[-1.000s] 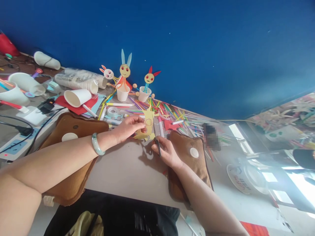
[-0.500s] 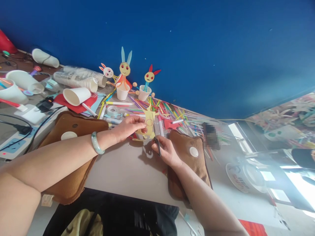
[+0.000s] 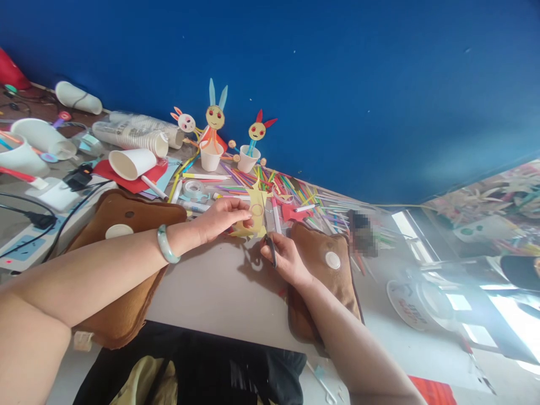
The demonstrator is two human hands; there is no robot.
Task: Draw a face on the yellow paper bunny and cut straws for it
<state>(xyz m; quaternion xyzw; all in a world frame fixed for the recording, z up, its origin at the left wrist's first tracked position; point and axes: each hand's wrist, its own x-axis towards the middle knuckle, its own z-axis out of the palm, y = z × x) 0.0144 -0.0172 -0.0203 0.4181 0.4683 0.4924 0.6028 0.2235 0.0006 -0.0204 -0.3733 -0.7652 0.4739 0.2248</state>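
Note:
Between thumb and fingers, my left hand [image 3: 225,219] pinches a piece of yellow paper [image 3: 257,197] with a circle drawn on it and ragged cut edges. My right hand [image 3: 287,260] is closed round the black handle of a pair of scissors [image 3: 271,251]. The blades point up toward the paper's right edge; whether they touch it I cannot tell. Both hands are over the table [image 3: 202,287], where their shadow falls. Yellow paper scraps lie just behind the held piece.
Brown cushions [image 3: 323,264] lie under or beside my forearms. Behind stand rabbit figures in paper cups [image 3: 211,157], among scattered markers, sticks and a tape roll [image 3: 193,190]. A power strip [image 3: 25,247] with cables and tipped cups are at left. The blue wall [image 3: 295,84] bounds the back.
Almost nothing has moved. Both hands keep their places and their hold; the view has shifted very slightly.

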